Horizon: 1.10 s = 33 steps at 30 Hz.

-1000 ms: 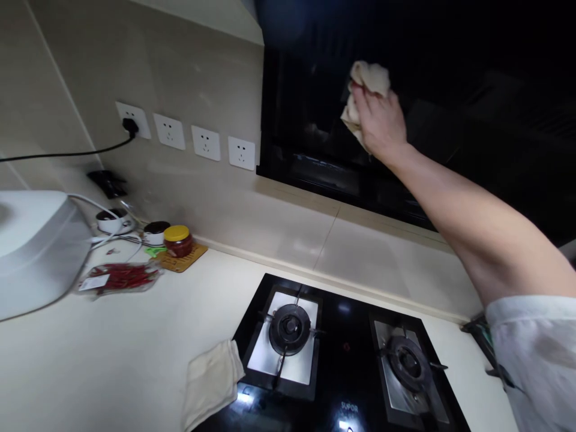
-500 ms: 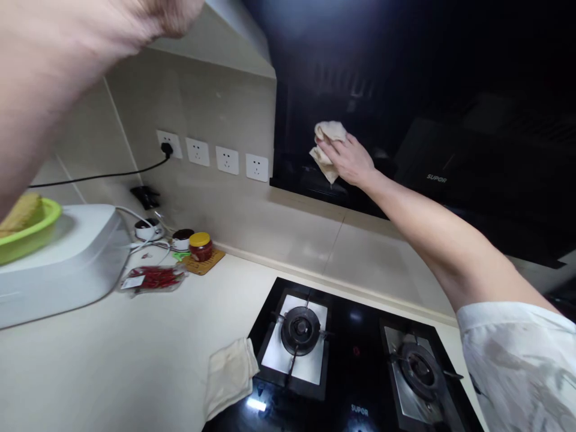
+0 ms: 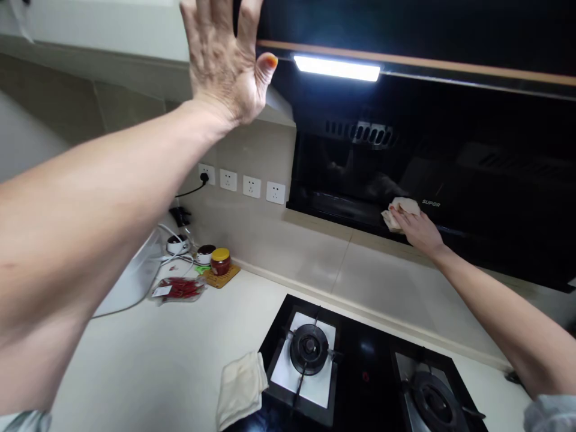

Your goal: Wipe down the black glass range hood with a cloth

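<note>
My right hand (image 3: 419, 229) presses a folded cream cloth (image 3: 405, 207) against the glossy black range hood (image 3: 486, 204), near its lower edge and just left of the SUPOR lettering. Raised at the upper left, my left hand (image 3: 225, 66) has its fingers spread and its thumb out, with nothing in it. It is beside the left end of the hood, in front of the white cabinet (image 3: 112, 27); whether it touches either I cannot tell. A lit lamp strip (image 3: 337, 68) glows under the hood's upper part.
Below is a black gas stove (image 3: 355, 384) with two burners. A second cream cloth (image 3: 242, 387) lies at its left edge on the white counter (image 3: 157, 360). Farther back are a yellow-lidded jar (image 3: 220, 261), packed red chilies (image 3: 182, 288) and several wall sockets (image 3: 251, 186).
My right hand has slid the cloth rightward and down along the hood toward the lettering. My left hand has come fully into view at the upper left, and the view has tilted up.
</note>
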Available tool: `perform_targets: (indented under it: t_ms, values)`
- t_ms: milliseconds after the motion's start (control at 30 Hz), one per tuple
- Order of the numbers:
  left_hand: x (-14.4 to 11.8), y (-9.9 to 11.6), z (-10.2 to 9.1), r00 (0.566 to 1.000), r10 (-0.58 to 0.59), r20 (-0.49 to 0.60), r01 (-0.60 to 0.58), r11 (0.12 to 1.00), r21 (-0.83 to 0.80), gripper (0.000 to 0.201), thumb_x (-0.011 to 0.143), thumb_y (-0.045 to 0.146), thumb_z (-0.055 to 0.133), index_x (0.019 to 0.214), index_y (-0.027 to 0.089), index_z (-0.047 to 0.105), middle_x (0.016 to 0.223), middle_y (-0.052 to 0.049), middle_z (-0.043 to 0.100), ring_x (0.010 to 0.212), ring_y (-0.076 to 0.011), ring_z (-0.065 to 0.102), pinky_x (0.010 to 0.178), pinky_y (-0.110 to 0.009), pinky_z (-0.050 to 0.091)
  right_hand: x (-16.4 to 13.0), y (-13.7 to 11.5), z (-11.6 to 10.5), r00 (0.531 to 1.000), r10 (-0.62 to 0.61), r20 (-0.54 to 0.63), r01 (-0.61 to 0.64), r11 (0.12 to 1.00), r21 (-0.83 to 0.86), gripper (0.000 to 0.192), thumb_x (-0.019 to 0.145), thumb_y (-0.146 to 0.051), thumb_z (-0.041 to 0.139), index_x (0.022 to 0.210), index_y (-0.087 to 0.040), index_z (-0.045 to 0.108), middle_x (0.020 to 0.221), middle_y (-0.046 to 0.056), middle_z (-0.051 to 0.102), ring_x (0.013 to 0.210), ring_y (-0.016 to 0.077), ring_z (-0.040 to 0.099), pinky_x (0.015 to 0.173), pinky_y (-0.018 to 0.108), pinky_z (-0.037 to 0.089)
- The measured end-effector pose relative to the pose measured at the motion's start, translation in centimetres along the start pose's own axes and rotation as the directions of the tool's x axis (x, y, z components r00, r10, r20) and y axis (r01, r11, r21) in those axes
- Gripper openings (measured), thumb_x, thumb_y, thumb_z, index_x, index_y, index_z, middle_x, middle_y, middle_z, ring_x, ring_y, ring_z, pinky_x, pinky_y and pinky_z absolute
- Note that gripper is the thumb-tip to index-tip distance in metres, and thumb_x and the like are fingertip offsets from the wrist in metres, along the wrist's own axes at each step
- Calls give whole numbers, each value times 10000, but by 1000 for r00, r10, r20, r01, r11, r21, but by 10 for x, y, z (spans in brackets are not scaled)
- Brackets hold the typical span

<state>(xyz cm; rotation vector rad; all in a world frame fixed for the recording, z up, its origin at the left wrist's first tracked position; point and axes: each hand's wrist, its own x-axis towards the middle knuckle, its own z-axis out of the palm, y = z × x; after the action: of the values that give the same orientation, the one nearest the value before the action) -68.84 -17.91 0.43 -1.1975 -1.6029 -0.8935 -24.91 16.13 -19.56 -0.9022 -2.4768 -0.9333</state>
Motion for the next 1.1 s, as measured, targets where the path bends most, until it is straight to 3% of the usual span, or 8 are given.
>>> perform_targets:
  t_ms: [167, 300, 500, 600, 633, 867, 1000, 1100]
  values:
    - [-1, -7, -4, 986, 152, -76, -158, 984, -81, 1511, 839, 1089, -151, 1847, 6, 156, 1877, -247, 201, 1663, -488, 321, 1374, -795, 202, -45, 12, 15, 986, 168, 5, -168, 985, 43, 680, 1066, -163, 310, 1639, -90, 668, 1621, 308, 640, 1355, 427, 706, 1217, 641, 555]
    - [-11, -14, 8, 985, 146, -90, -161, 969, -188, 1539, 784, 1113, -97, 1838, 40, 234, 1920, -198, 165, 1768, -413, 99, 1477, -683, 3, -61, -13, 27, 911, 411, -25, -388, 878, 280, 673, 979, -180, 408, 1583, -162, 704, 1612, 314, 633, 1418, 447, 687, 1154, 674, 602]
    - [-157, 55, 76, 970, -154, 186, 242, 610, -755, 1457, 648, 1247, 315, 1591, 180, 625, 1827, -195, 439, 1717, -364, 315, 1521, -568, 136, -43, -65, 34, 797, 605, -2, -534, 705, 467, 703, 972, -262, 375, 1607, -139, 650, 1508, 341, 679, 1403, 497, 694, 1100, 744, 614]
    - [-228, 112, 116, 780, -217, 587, 626, 239, -743, 1201, 756, 1168, 616, 1401, 161, 725, 1614, -287, 620, 1560, -425, 575, 1410, -614, 402, -21, -111, 30, 829, 559, 26, -475, 678, 561, 668, 1014, -289, 377, 1603, -123, 644, 1432, 311, 733, 1324, 449, 750, 1100, 638, 654]
    - [-242, 130, 127, 611, -226, 758, 770, -52, -636, 1019, 782, 1031, 829, 1383, 214, 735, 1670, -252, 595, 1584, -428, 564, 1380, -612, 442, -15, -131, 28, 848, 528, 38, -447, 675, 587, 655, 1019, -298, 391, 1598, -139, 653, 1411, 284, 754, 1283, 425, 771, 1081, 598, 670]
    - [-249, 187, 156, 262, -163, 951, 753, -583, -307, 293, 1041, 328, 868, 875, 159, 696, 877, -111, 743, 932, -240, 769, 1072, -415, 657, -28, -243, -5, 995, -50, 83, -23, 714, 700, 767, 1035, -329, 472, 1799, -303, 527, 1670, 178, 662, 1476, 401, 687, 1146, 653, 646]
    - [-227, 162, 148, 274, -313, 909, 693, -592, -412, 185, 1014, 121, 780, 874, 169, 670, 816, -81, 717, 793, -212, 741, 993, -422, 683, -59, -226, -48, 966, -242, -89, 255, 837, 484, 787, 1054, -332, 625, 1830, -359, 495, 1848, 164, 470, 1643, 437, 539, 1191, 682, 593]
    - [-192, 120, 127, 477, -580, 660, 489, -449, -748, 28, 1082, 237, 750, 1081, 229, 723, 1126, -87, 814, 1062, -217, 799, 1137, -388, 652, -76, -189, -102, 861, -281, -424, 390, 900, 196, 891, 1075, -154, 606, 1895, -392, 351, 1861, 148, 455, 1632, 420, 571, 1167, 605, 578]
